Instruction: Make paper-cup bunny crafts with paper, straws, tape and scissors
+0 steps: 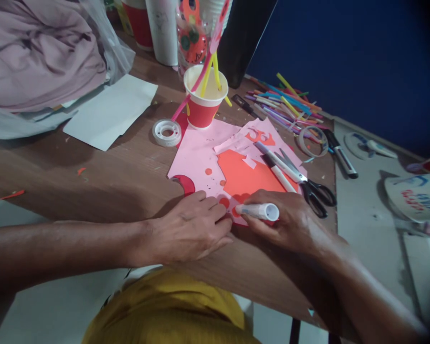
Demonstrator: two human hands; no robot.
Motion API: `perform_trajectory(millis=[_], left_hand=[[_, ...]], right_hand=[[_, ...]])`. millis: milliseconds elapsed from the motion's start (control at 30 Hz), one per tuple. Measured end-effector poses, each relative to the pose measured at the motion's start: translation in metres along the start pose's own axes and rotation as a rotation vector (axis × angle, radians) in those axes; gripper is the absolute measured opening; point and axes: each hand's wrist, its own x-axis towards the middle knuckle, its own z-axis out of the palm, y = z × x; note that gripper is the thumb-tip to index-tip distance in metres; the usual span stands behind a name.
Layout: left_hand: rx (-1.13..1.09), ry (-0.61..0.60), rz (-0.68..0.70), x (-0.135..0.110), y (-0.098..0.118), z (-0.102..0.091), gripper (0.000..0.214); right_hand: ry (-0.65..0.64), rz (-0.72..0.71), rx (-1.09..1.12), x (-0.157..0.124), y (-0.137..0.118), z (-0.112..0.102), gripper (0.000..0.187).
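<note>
Yellow cloth (168, 310) was seen nearest. A white marker (258, 211) was gripped by the right hand (290, 220) over the near part of the pink paper (191, 154). Its long way was pointed left to right, and the left hand (195, 225) was placed just to its left, fingers curled; whether anything was held there could not be told. Scissors (302, 178) were laid farther right, and a paper cup (202, 113) was set on the far side.

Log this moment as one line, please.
left hand: at pink paper | right hand: holding white marker | nearby: orange paper, scissors | beyond: red-and-white cup
</note>
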Motion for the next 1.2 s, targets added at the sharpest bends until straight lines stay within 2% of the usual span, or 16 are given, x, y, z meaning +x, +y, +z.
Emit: perform_trajectory(millis=[200, 500, 900, 1200], left_hand=[[-0.006, -0.019, -0.008, -0.0001, 0.0004, -0.0003, 0.027], [0.003, 0.005, 0.003, 0.0004, -0.0002, -0.0018, 0.022], [-0.018, -0.003, -0.01, -0.0004, 0.0001, -0.0019, 0.028], [0.0, -0.033, -0.02, 0.0003, 0.001, -0.0037, 0.032]], right_hand=[[-0.019, 0.036, 0.036, 0.0026, -0.0001, 0.0013, 0.015], [-0.017, -0.005, 0.084, 0.005, -0.0028, -0.0011, 0.016], [-0.107, 0.03, 0.003, 0.0014, -0.0034, -0.0056, 0.016], [-0.073, 0.079, 0.003, 0.0003, -0.0023, -0.0045, 0.014]])
